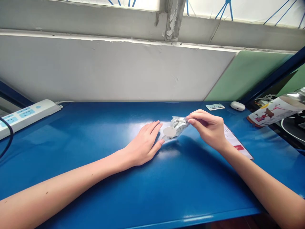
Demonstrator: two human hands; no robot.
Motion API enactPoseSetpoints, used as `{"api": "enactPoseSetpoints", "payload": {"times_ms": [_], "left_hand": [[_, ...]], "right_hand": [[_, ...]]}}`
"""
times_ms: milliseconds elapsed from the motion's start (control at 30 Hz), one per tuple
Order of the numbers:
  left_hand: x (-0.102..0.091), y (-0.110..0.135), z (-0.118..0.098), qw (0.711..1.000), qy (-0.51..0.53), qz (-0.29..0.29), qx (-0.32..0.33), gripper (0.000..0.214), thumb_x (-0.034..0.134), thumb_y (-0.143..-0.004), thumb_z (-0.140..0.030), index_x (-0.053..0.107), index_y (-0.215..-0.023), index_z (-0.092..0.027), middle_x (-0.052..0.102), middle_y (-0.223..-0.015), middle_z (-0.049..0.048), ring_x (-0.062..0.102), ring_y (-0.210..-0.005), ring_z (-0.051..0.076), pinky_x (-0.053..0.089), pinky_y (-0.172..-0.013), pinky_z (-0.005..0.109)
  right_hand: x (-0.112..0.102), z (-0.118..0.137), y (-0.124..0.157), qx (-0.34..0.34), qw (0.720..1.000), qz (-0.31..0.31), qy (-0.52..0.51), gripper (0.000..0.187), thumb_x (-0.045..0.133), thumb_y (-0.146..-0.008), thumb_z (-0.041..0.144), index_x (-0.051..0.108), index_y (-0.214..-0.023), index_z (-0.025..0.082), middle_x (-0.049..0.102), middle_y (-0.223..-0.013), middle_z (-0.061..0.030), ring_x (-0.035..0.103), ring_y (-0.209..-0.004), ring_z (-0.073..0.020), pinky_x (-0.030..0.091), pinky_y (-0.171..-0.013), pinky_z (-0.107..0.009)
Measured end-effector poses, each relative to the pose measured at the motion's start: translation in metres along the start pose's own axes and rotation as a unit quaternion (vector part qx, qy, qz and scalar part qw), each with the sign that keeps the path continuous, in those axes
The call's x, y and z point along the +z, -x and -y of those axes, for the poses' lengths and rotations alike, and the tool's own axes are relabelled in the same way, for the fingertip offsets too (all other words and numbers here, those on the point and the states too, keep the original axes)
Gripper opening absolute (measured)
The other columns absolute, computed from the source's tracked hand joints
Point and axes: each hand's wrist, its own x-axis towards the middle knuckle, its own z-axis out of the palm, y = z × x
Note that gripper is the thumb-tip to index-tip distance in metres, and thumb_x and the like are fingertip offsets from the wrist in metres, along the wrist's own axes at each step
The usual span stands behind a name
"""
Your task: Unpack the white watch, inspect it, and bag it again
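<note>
A small clear plastic bag (179, 129) with white round pieces inside, perhaps a coiled cable, is tilted up at its right side over the blue table. On its front shows a round white disc or sticker (169, 131). My right hand (207, 128) pinches the bag's upper right corner between thumb and fingers. At the bag's left end rests my left hand (145, 142), palm down with fingers stretched out and thumb apart, the thumb and fingertips at the bag's edge. Exactly what the bag contains is hard to make out.
Partly behind my right wrist lies a phone (232, 140) with a lit screen. Farther back are a small card (215, 107) and a white earbud case (237, 106). A labelled bottle (274, 111) leans at the right edge. A white power strip (30, 114) sits left on the blue table (152, 190).
</note>
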Motion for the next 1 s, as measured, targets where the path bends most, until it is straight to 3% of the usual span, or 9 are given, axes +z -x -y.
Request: {"api": "enactPoseSetpoints", "payload": {"times_ms": [200, 367, 500, 633, 733, 833, 900, 1000], "left_hand": [[0.003, 0.003, 0.001, 1.000, 0.012, -0.028, -0.002, 0.083, 0.051, -0.096, -0.047, 0.011, -0.157, -0.007, 0.027, -0.159, 0.0280, 0.029, -0.149, 0.038, 0.033, -0.118, 0.057], [0.003, 0.003, 0.003, 0.996, 0.017, -0.081, 0.041, 0.105, 0.068, -0.087, -0.046, -0.003, -0.160, -0.019, 0.010, -0.166, 0.0213, 0.019, -0.152, 0.038, 0.032, -0.119, 0.055], [0.001, 0.001, 0.003, 0.996, -0.003, -0.048, 0.081, 0.100, 0.070, -0.086, -0.047, 0.007, -0.161, -0.022, 0.018, -0.166, 0.0171, 0.020, -0.152, 0.037, 0.031, -0.120, 0.055], [0.000, 0.000, 0.003, 0.998, -0.021, 0.008, 0.067, 0.089, 0.067, -0.087, -0.055, 0.027, -0.156, -0.014, 0.031, -0.161, 0.0194, 0.021, -0.151, 0.038, 0.030, -0.120, 0.055], [-0.001, -0.002, 0.003, 0.998, -0.027, 0.043, 0.040, 0.083, 0.061, -0.089, -0.058, 0.036, -0.153, -0.011, 0.035, -0.159, 0.0209, 0.023, -0.151, 0.039, 0.029, -0.119, 0.056], [-0.002, -0.003, 0.002, 0.997, -0.034, 0.062, 0.031, 0.081, 0.057, -0.091, -0.058, 0.035, -0.153, -0.010, 0.035, -0.159, 0.0202, 0.023, -0.151, 0.039, 0.028, -0.120, 0.057], [-0.002, -0.003, 0.001, 0.997, -0.040, 0.069, 0.023, 0.081, 0.055, -0.092, -0.058, 0.035, -0.153, -0.009, 0.032, -0.160, 0.0209, 0.021, -0.151, 0.039, 0.027, -0.120, 0.057], [-0.001, -0.003, 0.001, 0.996, -0.041, 0.072, 0.014, 0.076, 0.053, -0.095, -0.053, 0.034, -0.154, -0.010, 0.028, -0.162, 0.0193, 0.019, -0.152, 0.038, 0.026, -0.121, 0.056]], "right_hand": [[0.003, -0.004, -0.002, 0.183, 0.980, 0.027, -0.072, 0.017, 0.072, -0.086, 0.037, 0.077, -0.085, 0.021, 0.076, -0.081, -0.0026, 0.068, -0.072, -0.0175, 0.057, -0.067, -0.031], [0.016, -0.013, 0.005, 0.223, 0.967, 0.083, -0.088, 0.023, 0.073, -0.084, 0.041, 0.078, -0.092, 0.020, 0.079, -0.091, -0.0060, 0.073, -0.083, -0.0218, 0.059, -0.073, -0.034], [0.022, -0.015, 0.010, 0.201, 0.970, 0.112, -0.078, 0.026, 0.068, -0.088, 0.040, 0.076, -0.102, 0.020, 0.079, -0.097, -0.0075, 0.073, -0.086, -0.0230, 0.060, -0.078, -0.038], [0.017, -0.014, 0.012, 0.125, 0.968, 0.219, -0.011, 0.039, 0.061, -0.094, 0.038, 0.064, -0.128, 0.021, 0.074, -0.115, -0.0104, 0.070, -0.103, -0.0257, 0.059, -0.088, -0.043], [0.009, -0.013, 0.013, 0.034, 0.953, 0.290, 0.085, 0.054, 0.064, -0.091, 0.043, 0.055, -0.141, 0.023, 0.056, -0.146, -0.0148, 0.052, -0.135, -0.0324, 0.046, -0.109, -0.053], [-0.001, -0.013, 0.012, -0.039, 0.920, 0.358, 0.157, 0.077, 0.068, -0.085, 0.054, 0.045, -0.150, 0.020, 0.040, -0.159, -0.0170, 0.030, -0.149, -0.0378, 0.033, -0.118, -0.060], [-0.005, -0.014, 0.012, -0.047, 0.900, 0.402, 0.164, 0.095, 0.072, -0.079, 0.062, 0.036, -0.155, 0.017, 0.038, -0.160, -0.0175, 0.026, -0.150, -0.0390, 0.031, -0.118, -0.060], [-0.006, -0.015, 0.012, -0.020, 0.891, 0.423, 0.167, 0.106, 0.071, -0.075, 0.068, 0.028, -0.159, 0.018, 0.032, -0.163, -0.0157, 0.024, -0.151, -0.0384, 0.031, -0.119, -0.058]]}}
